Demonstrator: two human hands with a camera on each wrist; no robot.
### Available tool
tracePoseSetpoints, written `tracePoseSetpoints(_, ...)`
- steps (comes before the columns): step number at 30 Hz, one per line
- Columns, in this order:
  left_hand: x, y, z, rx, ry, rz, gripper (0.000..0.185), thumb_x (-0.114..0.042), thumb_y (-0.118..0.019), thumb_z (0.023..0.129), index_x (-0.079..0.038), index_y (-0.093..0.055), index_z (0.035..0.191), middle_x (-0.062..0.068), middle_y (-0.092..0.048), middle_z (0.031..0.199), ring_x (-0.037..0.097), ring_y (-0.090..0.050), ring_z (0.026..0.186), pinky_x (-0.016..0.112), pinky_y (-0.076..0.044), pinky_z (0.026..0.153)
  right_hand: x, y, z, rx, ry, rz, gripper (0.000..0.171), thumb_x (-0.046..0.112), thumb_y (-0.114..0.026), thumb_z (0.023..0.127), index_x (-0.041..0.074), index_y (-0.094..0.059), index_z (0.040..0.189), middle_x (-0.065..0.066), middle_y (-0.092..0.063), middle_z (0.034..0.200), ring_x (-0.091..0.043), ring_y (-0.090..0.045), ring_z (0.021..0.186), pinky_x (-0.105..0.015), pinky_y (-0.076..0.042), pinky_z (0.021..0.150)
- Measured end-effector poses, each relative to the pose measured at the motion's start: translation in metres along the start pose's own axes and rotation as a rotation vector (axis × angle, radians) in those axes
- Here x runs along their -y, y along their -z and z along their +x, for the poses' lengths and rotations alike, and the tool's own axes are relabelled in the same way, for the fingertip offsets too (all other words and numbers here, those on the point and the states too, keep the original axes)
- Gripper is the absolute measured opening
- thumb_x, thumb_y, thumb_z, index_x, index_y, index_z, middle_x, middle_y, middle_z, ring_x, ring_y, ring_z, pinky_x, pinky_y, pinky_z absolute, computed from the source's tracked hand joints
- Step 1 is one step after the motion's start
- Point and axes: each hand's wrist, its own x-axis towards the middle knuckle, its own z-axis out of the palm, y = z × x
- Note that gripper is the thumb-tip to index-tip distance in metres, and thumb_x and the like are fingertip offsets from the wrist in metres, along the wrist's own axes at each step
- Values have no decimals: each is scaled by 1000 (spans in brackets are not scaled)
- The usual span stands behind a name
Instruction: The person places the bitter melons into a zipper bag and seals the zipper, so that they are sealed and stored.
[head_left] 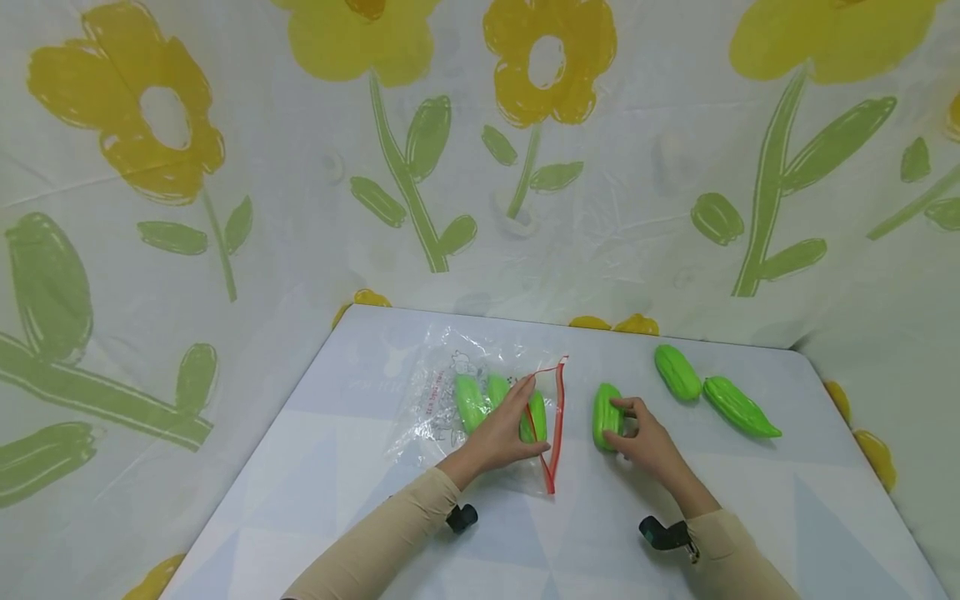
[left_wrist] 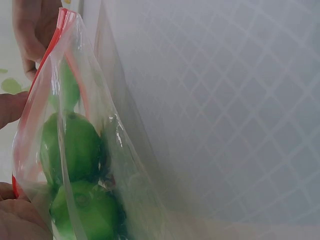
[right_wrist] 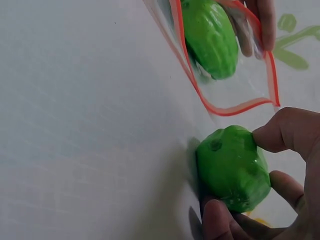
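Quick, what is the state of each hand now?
Left hand: holding the bag mouth open.
Right hand: gripping a green gourd.

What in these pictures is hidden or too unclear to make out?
- Red print on the clear plastic zip bag: too small to read, head view.
- Green ridged toy gourds inside the bag: left hand covers part, so the count is uncertain.
- Right hand: cut off by the right wrist view's edge.
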Motion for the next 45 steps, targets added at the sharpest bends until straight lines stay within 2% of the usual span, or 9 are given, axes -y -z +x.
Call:
tracePoseSetpoints(6,0,0,0,-1,5,-5,106,-41,-75,74,-21,-4,151,-5,-10,155,15,-19,139,36,-32,107,0,-5,-17,-5,-3,-2,65,34,-69,82,17,-36,136,-20,-37,137,-18,-54,72,-29,-48,56)
tracePoseSetpoints(11,1,0,0,-3,-1,-15,106,-40,-75,74,-22,-4,151,-4,-11,155,16,-20,139,36,-32,107,3,-8,-29,-9,-3,-5,65,34,-69,82,18,-36,136,-18,-39,135,-16,-54,72,-29,-47,54)
tracePoseSetpoints(19,0,1,-1,-6,-12,-11,106,-40,-76,74,-19,-5,151,-3,-11,155,17,-20,139,37,-32,107,2,-10,-33,-5,12,-22,66,37,-67,84,23,-35,139,-20,-38,138,-16,-56,74,-28,-47,56)
tracePoseSetpoints(24,-1,2,-1,-11,-13,-17,105,-39,-76,74,-15,-8,151,-1,-12,155,18,-21,139,38,-32,107,1,-11,-33,-23,25,-45,63,38,-66,84,24,-37,138,-17,-41,135,-17,-53,74,-28,-45,54)
tracePoseSetpoints(31,-1,2,-1,0,6,-11,105,-40,-75,74,-16,-7,151,-4,-10,155,16,-19,140,37,-32,107,5,-14,-34,-85,35,-95,62,42,-66,83,23,-41,136,-16,-50,123,-22,-54,85,-26,-45,56)
tracePoseSetpoints(45,-2,3,-1,-8,-9,-7,107,-40,-76,74,-23,-3,151,-3,-11,155,16,-19,140,37,-32,107,4,-16,-35,-120,29,-58,61,40,-69,81,25,-46,136,-18,-52,129,-31,-58,103,-32,-53,67)
